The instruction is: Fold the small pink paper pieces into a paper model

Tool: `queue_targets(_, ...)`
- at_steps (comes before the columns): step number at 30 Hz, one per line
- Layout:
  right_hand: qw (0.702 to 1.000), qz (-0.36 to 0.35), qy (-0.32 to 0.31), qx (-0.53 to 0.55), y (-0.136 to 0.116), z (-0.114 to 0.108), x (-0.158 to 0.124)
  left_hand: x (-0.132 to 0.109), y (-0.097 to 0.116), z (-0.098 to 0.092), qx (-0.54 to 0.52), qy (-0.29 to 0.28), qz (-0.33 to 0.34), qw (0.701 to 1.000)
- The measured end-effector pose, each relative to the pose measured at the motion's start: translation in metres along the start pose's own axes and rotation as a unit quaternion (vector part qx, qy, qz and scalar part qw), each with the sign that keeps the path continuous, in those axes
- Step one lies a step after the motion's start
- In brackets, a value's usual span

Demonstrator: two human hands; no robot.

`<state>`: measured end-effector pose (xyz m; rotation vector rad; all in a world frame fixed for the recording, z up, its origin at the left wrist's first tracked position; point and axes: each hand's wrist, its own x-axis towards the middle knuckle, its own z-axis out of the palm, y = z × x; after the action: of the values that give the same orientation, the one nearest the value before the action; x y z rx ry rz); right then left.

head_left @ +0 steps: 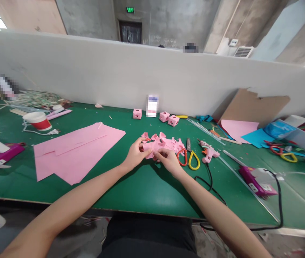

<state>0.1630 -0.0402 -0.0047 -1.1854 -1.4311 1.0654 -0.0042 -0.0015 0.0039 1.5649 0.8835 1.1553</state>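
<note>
Between my two hands is a small piece of pink paper [150, 147], held just above the green table. My left hand [137, 152] pinches its left side. The fingers of my right hand [168, 160] close on its lower right part; the fingertips partly hide it. Behind the hands lies a heap of pink paper scraps [172, 143]. Right of my right hand are scissors [193, 160] with one red and one yellow handle loop. Beside them rests a pink glue gun [209, 151] with a black cord.
Pink sheets [79, 150] lie on the left. Small pink paper cubes [137, 114] stand at the back by the grey partition [101, 79]. A paper cup [38, 120] sits far left. To the right are a clear ruler [249, 184], a magenta power strip [257, 182] and cardboard [252, 107].
</note>
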Motion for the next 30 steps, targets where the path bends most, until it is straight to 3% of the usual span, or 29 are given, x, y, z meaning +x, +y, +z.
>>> queue_targets(19,0.999,0.01,-0.037,0.004,-0.0025,0.0018,-0.0014,-0.0001,0.0023,0.0005,-0.008,0.025,-0.009,1.0)
queue_targets(25,0.999,0.015,0.029,0.022,-0.001,0.0005,0.0011,0.0014,0.0016,-0.002,0.002,0.032,-0.017,0.999)
queue_targets(30,0.997,-0.001,0.069,0.016,0.0012,-0.0042,0.0033,0.001,-0.0001,0.0003,-0.024,0.007,-0.036,0.999)
